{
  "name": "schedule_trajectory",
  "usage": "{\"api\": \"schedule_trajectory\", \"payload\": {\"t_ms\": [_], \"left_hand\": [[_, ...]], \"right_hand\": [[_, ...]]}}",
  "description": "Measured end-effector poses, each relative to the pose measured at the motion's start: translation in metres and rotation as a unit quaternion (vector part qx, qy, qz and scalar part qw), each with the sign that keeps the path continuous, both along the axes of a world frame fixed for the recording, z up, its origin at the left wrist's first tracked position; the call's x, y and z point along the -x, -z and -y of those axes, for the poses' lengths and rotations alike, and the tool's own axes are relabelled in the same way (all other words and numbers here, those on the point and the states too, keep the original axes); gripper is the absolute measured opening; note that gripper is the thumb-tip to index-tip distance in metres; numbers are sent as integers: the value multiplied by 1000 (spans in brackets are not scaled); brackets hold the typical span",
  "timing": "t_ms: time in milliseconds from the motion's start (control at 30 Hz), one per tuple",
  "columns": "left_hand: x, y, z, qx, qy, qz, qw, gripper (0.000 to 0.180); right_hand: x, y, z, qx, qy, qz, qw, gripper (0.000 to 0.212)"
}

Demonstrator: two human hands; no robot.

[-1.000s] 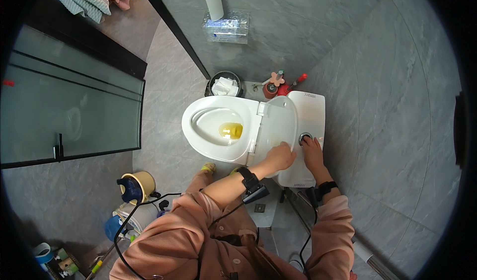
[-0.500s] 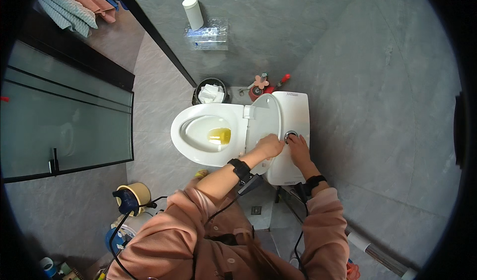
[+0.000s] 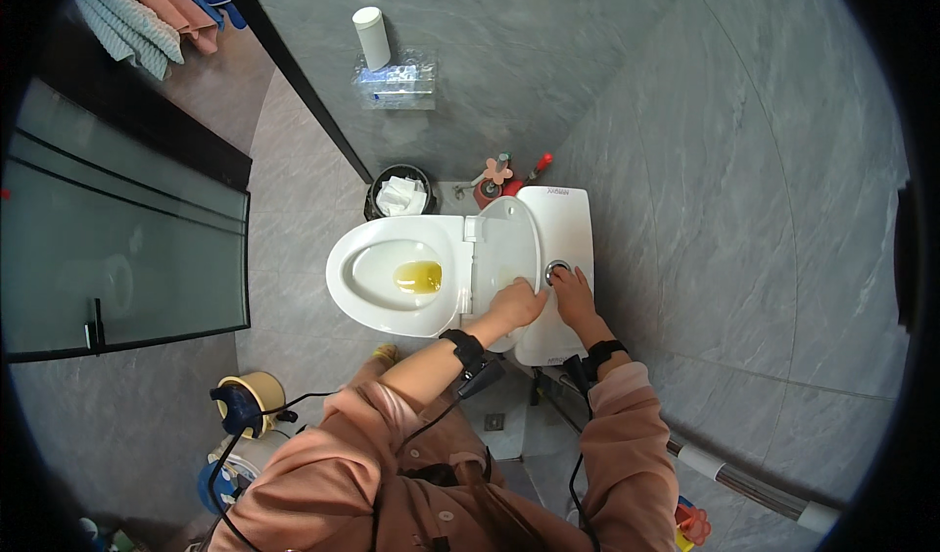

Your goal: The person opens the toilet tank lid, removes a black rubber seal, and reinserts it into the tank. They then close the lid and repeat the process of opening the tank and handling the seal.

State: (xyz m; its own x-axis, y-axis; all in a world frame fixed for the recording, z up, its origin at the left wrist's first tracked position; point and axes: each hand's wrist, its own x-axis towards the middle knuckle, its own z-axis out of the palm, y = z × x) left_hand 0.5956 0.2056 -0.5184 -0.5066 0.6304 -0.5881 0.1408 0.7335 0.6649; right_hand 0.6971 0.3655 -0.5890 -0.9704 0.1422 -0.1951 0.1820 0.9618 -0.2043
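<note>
A white toilet stands in front of me, its raised lid leaning back against the tank. Yellow liquid lies in the bowl. My left hand is closed at the upper edge of the lid, its fingers curled and partly hidden. On top of the tank is a round chrome flush button. My right hand rests its fingertips on that button, with the fingers extended and holding nothing. Black bands with a cable are strapped at both wrists.
A black bin with white paper stands beside the toilet, near a toilet brush with a pink flower-shaped handle. A wall shelf holds a white cylinder. A glass door and yellow bucket are at left.
The view has shifted slightly, so the toilet appears farther left. Both hands keep their places, the left at the lid and the right on the flush button.
</note>
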Motion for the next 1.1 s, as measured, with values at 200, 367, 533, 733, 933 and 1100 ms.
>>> {"api": "schedule_trajectory", "payload": {"t_ms": [200, 367, 533, 733, 933, 1100], "left_hand": [[1, -2, 9, 18, -12, 11, 1000, 62], [5, -2, 27, 20, -12, 20, 1000, 58], [6, -3, 36, 8, -7, 24, 1000, 57], [5, 0, 37, 7, -12, 24, 1000, 57], [6, 3, 40, -11, -9, 20, 1000, 57], [9, 6, 47, -26, -3, 15, 1000, 56]], "right_hand": [[0, -5, 0, -2, 1, 24, 1000, 33], [1, -5, -1, -6, 6, 51, 999, 36], [1, -4, -2, -27, 1, 74, 997, 33], [0, 1, -5, -27, -2, 72, 997, 32], [1, 3, -5, -36, -3, 72, 997, 37], [1, 2, -5, -33, -10, 53, 998, 36]]}}
